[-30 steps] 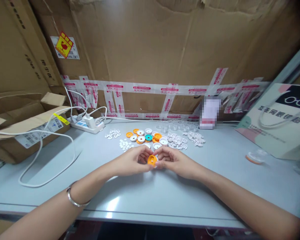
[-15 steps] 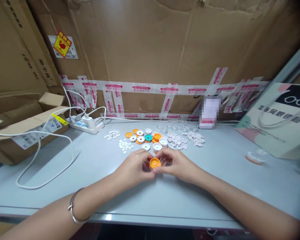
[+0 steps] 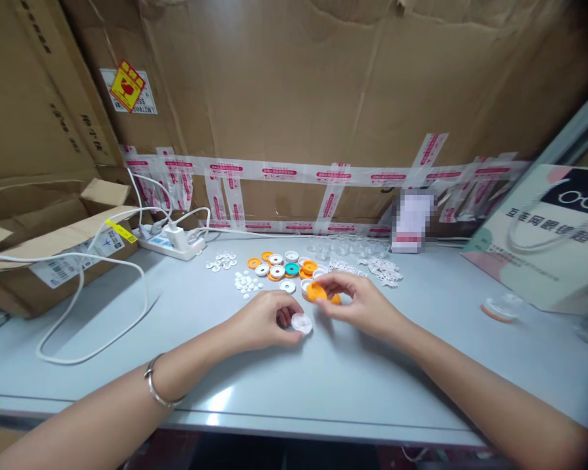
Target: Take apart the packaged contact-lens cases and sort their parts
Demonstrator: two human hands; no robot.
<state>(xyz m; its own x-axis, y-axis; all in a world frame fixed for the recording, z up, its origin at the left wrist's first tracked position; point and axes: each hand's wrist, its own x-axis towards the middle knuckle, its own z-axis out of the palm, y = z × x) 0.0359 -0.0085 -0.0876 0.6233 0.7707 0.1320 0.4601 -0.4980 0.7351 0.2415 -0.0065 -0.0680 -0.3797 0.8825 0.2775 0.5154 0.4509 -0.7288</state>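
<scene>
Between the thumb and fingers of my left hand (image 3: 269,318) is a whitish, see-through round piece (image 3: 302,324), held low over the table. My right hand (image 3: 350,297) grips an orange round cap (image 3: 316,292), tilted up on its edge just right of the other hand. A second bit of orange shows under its fingers; I cannot tell whether it is part of the same cap. Beyond both hands lies a cluster of orange and white round caps (image 3: 276,260), with one teal cap (image 3: 291,269) among them. A single white cap (image 3: 287,286) lies nearest my left hand.
Small white discs (image 3: 247,282) lie left of the caps, and white openwork pieces (image 3: 383,271) to the right. Clear domes (image 3: 347,246) stand behind. A power strip (image 3: 171,247), an open carton (image 3: 39,274) and a looped white cable are at left; a paper bag (image 3: 543,241) is at right.
My hands have drawn apart. The orange cap, held between both, has gone right and up with my right hand, and the whitish round piece now shows in my left hand.
</scene>
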